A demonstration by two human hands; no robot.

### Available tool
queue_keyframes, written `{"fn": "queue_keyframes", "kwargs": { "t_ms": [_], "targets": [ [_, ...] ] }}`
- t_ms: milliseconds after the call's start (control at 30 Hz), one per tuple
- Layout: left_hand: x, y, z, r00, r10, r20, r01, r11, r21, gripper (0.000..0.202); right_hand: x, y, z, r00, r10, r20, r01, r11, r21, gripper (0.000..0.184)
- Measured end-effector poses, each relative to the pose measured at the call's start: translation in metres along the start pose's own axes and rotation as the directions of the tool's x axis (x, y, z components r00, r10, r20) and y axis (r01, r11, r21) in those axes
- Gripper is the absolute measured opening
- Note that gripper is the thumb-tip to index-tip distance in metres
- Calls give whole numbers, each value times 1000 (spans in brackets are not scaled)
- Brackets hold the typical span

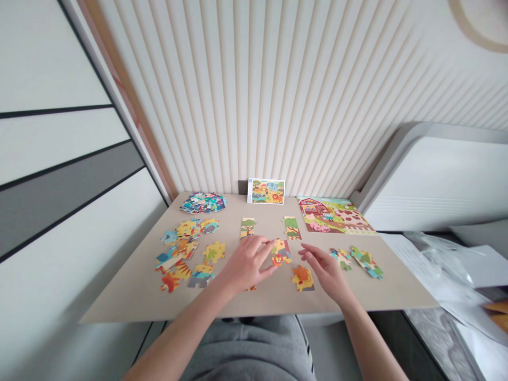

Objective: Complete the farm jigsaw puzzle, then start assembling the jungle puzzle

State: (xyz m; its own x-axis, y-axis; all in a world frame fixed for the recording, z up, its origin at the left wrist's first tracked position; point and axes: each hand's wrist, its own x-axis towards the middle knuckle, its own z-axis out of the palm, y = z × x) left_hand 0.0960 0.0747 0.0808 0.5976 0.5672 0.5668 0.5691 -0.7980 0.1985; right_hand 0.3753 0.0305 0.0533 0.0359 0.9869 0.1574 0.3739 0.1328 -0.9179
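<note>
My left hand (250, 262) hovers over the middle of the table, fingers stretched and apart, its fingertips beside a jigsaw piece with a red lion (281, 254). To the right of that piece is my right hand (322, 265), thumb and fingers apart with nothing visible between them. Below, a yellow-orange jigsaw piece (303, 278) lies near the right hand. Two tree pieces lie farther back, one on the left (247, 226) and one on the right (292, 228). Another piece is mostly hidden under my left hand.
A picture card (266, 191) leans at the wall. Loose pieces (186, 243) spread on the left, with a bluish pile (203, 202) behind. An assembled farm puzzle (333, 216) lies back right, and green pieces (367, 261) lie beyond my right hand. The table (130, 301) meets a ribbed wall.
</note>
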Motion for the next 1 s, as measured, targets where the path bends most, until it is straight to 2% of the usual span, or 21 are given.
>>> {"fn": "queue_keyframes", "kwargs": {
  "t_ms": [100,167,333,533,733,1000],
  "targets": [
    [10,24,16,1000,-1,24,2,999,-32,60,6,-10,2,992,26,127,-44,989,140,54],
    [12,35,27,999,-30,39,31,999,-38,59,11,-6,2,988,37,150,-62,984,168,56],
    [-4,66,48,986,-166,21,166,986,6,53,18,24,-5,996,82,34,-85,993,88,55],
    [-28,104,63,987,-46,153,57,996,-71,32,18,44,-9,991,123,-48,-125,991,-47,53],
    [-34,106,72,982,-46,181,54,998,-41,32,23,49,-6,994,80,-78,-94,978,-186,47],
    [-34,106,71,985,-55,166,62,997,-38,32,26,43,-7,998,67,-15,-68,934,-351,32]
  ]
}}
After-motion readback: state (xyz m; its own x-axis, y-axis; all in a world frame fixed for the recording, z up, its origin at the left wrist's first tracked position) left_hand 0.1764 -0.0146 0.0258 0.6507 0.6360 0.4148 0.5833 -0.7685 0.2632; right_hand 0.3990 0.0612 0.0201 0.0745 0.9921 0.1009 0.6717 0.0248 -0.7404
